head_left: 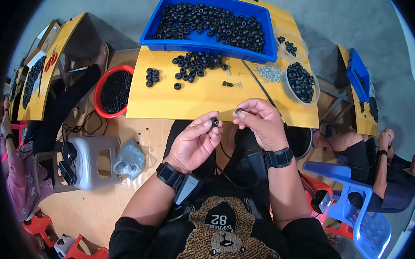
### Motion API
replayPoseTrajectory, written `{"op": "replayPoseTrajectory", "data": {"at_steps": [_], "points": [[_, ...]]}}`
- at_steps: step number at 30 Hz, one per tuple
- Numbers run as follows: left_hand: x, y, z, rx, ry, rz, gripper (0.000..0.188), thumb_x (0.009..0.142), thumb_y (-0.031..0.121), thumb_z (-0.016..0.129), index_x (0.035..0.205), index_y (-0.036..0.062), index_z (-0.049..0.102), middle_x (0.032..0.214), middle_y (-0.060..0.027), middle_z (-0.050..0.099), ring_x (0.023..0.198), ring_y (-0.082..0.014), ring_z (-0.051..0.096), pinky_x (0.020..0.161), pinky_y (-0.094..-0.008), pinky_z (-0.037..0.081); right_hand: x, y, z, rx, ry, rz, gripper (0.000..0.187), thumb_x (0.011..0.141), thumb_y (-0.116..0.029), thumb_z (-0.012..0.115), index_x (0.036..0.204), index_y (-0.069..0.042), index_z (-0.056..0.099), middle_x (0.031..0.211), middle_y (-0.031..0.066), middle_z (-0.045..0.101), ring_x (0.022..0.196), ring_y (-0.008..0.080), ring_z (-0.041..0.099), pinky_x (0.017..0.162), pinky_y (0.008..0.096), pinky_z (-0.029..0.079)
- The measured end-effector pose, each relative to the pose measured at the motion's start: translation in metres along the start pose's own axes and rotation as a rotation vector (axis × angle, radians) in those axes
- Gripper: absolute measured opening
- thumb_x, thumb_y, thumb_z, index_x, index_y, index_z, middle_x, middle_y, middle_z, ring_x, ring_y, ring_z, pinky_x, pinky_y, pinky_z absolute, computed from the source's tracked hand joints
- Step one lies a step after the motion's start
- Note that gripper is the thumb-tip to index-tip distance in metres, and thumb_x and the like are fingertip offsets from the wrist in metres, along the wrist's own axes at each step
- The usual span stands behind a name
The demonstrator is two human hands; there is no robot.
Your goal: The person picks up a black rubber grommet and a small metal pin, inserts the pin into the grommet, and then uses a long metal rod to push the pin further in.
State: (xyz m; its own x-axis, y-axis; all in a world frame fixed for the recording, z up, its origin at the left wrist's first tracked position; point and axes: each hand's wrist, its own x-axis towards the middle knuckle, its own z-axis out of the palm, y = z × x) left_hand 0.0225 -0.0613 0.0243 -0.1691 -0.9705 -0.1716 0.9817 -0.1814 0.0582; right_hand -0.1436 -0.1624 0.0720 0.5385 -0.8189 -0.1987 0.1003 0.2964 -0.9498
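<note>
**Two hands holding small parts over a yellow counter**

The left hand (195,141) is pinching a small black ring (214,122) between its fingers, just in front of the counter (169,101). The right hand (258,122) is pinching a tiny dark part (238,111) close beside it. More black rings are lying loose on the counter (197,63) and filling a blue bin (207,23) behind.

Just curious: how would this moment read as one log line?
left hand: pinches black ring | right hand: pinches small part | yellow table beyond
</note>
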Motion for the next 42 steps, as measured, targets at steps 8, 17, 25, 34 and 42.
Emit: {"op": "replayPoseTrajectory", "data": {"at_steps": [8,17,25,34,42], "points": [[-0.014,-0.012,-0.003,-0.043,-0.028,-0.009,0.027,0.090,0.006,0.055,0.116,-0.0011,0.055,0.100,-0.0113,0.059,0.086,-0.0157,0.054,0.080,-0.0248,0.048,-0.021,-0.005,0.015,-0.104,-0.150,-0.021,0.017,0.084,0.001,0.063,0.100,0.001,0.062,0.091,0.0039,0.064,0.081,0.0077,0.060,0.071,0.0201,0.048],[-0.017,-0.014,-0.008,-0.075,-0.031,-0.007,0.026,0.092,0.005,0.054,0.117,-0.0018,0.056,0.100,-0.0123,0.063,0.086,-0.0164,0.063,0.079,-0.0260,0.054,-0.031,-0.003,0.030,-0.194,-0.135,-0.045,0.017,0.083,0.006,0.060,0.100,0.002,0.060,0.092,0.0043,0.064,0.083,0.0077,0.061,0.074,0.0198,0.048],[-0.023,-0.017,-0.010,-0.070,0.005,-0.015,0.025,0.091,0.004,0.055,0.116,-0.0006,0.056,0.097,-0.0113,0.063,0.086,-0.0157,0.063,0.079,-0.0258,0.054,-0.037,-0.001,0.039,-0.384,-0.078,-0.172,0.015,0.081,0.005,0.062,0.095,0.001,0.063,0.083,0.0034,0.065,0.072,0.0062,0.061,0.063,0.0182,0.048],[-0.025,-0.015,-0.011,-0.071,0.029,0.000,0.025,0.092,0.004,0.054,0.116,-0.0009,0.056,0.096,-0.0106,0.064,0.086,-0.0153,0.063,0.078,-0.0247,0.054,-0.040,0.007,0.041,-0.501,-0.041,-0.266,0.014,0.079,0.003,0.065,0.092,-0.001,0.066,0.082,0.0027,0.065,0.068,0.0050,0.059,0.059,0.0182,0.046],[-0.025,-0.012,-0.016,-0.092,0.043,0.012,0.025,0.092,0.004,0.054,0.116,-0.0008,0.056,0.097,-0.0107,0.064,0.084,-0.0148,0.064,0.078,-0.0245,0.054,-0.036,0.009,0.041,-0.362,-0.004,-0.127,0.012,0.083,0.000,0.064,0.095,0.001,0.064,0.084,0.0016,0.065,0.071,0.0041,0.058,0.061,0.0177,0.045]]}}
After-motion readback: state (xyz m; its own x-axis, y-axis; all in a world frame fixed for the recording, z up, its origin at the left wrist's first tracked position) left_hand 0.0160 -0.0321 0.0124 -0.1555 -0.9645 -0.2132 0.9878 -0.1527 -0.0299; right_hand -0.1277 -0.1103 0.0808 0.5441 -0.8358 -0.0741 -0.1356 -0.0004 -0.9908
